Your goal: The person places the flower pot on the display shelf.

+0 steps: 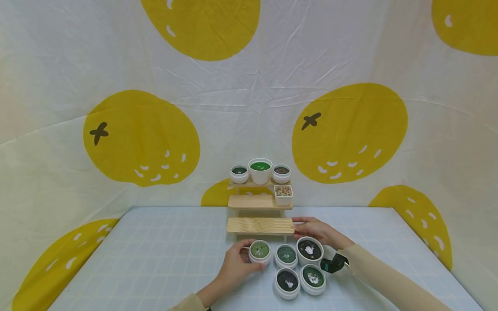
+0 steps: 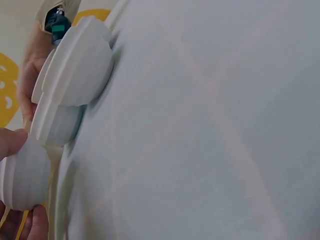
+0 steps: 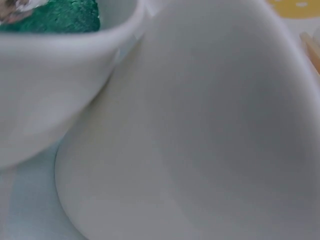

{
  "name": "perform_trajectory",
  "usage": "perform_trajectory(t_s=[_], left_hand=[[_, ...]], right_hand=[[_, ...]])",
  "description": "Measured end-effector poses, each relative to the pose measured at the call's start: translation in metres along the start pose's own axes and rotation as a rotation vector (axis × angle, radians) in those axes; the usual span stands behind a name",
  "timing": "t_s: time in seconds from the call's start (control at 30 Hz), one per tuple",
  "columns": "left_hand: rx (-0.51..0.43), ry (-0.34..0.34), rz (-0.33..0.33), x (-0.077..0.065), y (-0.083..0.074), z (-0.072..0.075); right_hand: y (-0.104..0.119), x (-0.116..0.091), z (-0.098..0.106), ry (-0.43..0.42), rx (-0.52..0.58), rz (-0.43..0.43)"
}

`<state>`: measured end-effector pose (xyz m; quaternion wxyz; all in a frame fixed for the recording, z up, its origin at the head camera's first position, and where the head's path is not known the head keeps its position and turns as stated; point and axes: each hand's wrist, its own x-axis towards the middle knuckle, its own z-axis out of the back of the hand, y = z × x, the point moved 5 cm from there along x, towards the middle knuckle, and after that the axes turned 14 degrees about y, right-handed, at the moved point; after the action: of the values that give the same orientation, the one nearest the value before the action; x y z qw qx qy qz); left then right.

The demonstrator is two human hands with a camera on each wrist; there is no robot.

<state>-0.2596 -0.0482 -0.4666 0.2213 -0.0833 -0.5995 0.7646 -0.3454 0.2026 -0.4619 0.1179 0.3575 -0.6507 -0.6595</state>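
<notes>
My left hand (image 1: 235, 262) grips a small white pot with light green filling (image 1: 260, 249). In the left wrist view, thumb and fingertips press that white pot (image 2: 26, 172) from opposite sides. At the right end of the bottom step of a tiered wooden shelf (image 1: 260, 226), my right hand (image 1: 317, 230) pinches the step's edge. Between and in front of the hands stand a dark-green pot (image 1: 286, 254), a larger black-filled pot (image 1: 309, 249), another black-filled pot (image 1: 287, 281) and a green pot with white specks (image 1: 313, 276). A white pot wall (image 3: 195, 130) fills much of the right wrist view.
On the shelf's top step stand a bright-green cup (image 1: 260, 172), a dark pot (image 1: 239, 173) and a brownish pot (image 1: 281, 173). A square pot of pale bits (image 1: 283, 195) sits on the middle step's right end. Behind the table (image 1: 155, 259) hangs a fruit-printed cloth (image 1: 241, 129).
</notes>
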Motion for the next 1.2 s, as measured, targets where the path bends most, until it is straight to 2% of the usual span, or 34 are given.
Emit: perform_trajectory(t_s=[0.13,0.3,0.53,0.77,1.0,1.2], left_hand=[[0.061,-0.016,-0.001,0.003,-0.007,0.005],[0.089,-0.026,-0.012,0.007,-0.013,0.007],[0.08,-0.026,-0.037,0.012,-0.019,0.01],[0.002,-0.02,-0.091,0.022,-0.03,0.014],[0.066,-0.067,-0.072,0.032,-0.04,0.02],[0.081,-0.088,-0.072,0.039,-0.047,0.026]], right_hand=[[-0.001,0.0,0.0,0.002,0.006,0.003],[-0.001,-0.001,-0.001,-0.005,-0.004,-0.003],[-0.002,0.0,-0.001,-0.008,-0.005,-0.014],[-0.002,0.002,0.0,-0.022,0.015,-0.026],[-0.001,0.001,-0.001,0.007,0.013,-0.007],[-0.001,0.0,0.0,0.028,0.02,0.014]])
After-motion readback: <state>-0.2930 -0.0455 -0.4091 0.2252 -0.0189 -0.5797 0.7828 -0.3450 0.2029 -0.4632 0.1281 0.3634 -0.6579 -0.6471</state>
